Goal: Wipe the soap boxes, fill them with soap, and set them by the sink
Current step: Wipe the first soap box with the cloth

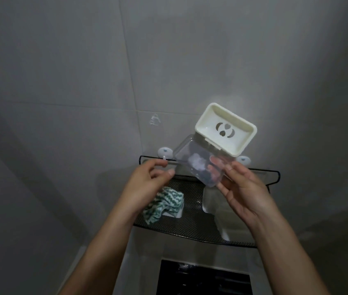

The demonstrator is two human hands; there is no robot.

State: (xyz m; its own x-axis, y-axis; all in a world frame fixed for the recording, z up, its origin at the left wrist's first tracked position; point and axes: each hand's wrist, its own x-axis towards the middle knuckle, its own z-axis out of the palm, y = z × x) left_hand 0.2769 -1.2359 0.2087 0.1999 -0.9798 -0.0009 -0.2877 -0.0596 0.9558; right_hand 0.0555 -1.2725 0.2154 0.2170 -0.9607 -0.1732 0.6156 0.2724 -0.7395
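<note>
Fingers of the right hand [241,188] grip the open soap box [215,143] by its clear lid at centre frame, cream tray empty, while the left hand [147,182], loosely curled, holds nothing.

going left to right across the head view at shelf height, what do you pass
left hand → green-and-white cloth → clear lid of the open soap box → right hand → black shelf rail end
</note>
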